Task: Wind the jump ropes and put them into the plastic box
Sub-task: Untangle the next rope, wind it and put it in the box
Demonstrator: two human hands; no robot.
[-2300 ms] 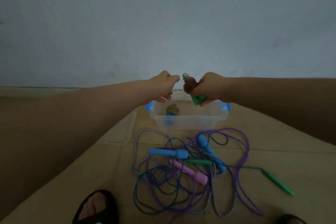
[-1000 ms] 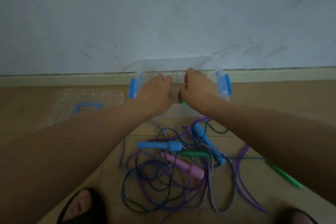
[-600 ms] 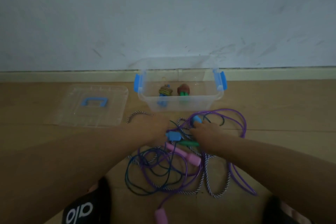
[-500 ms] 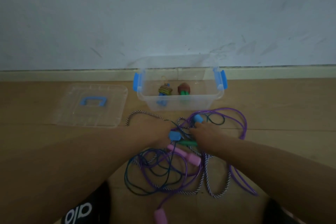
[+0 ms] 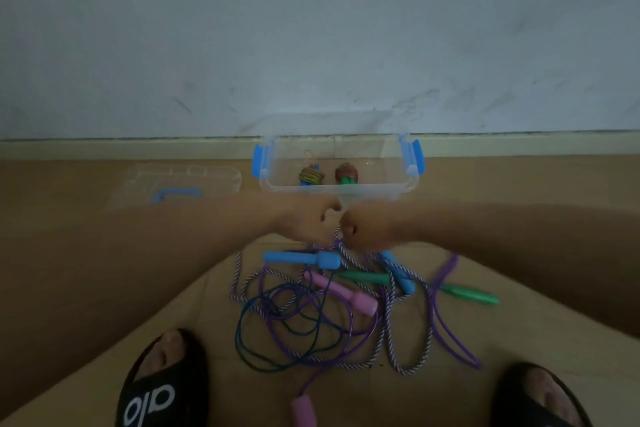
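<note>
A clear plastic box [image 5: 405,185] with blue latches stands by the wall. Inside lie two wound ropes, one with blue handles [image 5: 310,176] and one with green handles [image 5: 346,173]. A tangle of jump ropes [image 5: 322,315] lies on the floor, with blue [image 5: 299,258], pink [image 5: 341,293] and green [image 5: 471,294] handles. My left hand [image 5: 308,220] and my right hand [image 5: 367,227] are raised side by side above the tangle, fingers curled, each gripping the purple-and-white braided rope [image 5: 337,236], which hangs down from them.
The box's clear lid [image 5: 176,185] with a blue handle lies on the floor to the left. My two feet in black slippers [image 5: 162,381] stand at the bottom corners. A wall and skirting run close behind the box.
The green-handled wound rope went into the box. Both hands then dropped to the tangle and have now lifted a stretch of braided rope off the floor.
</note>
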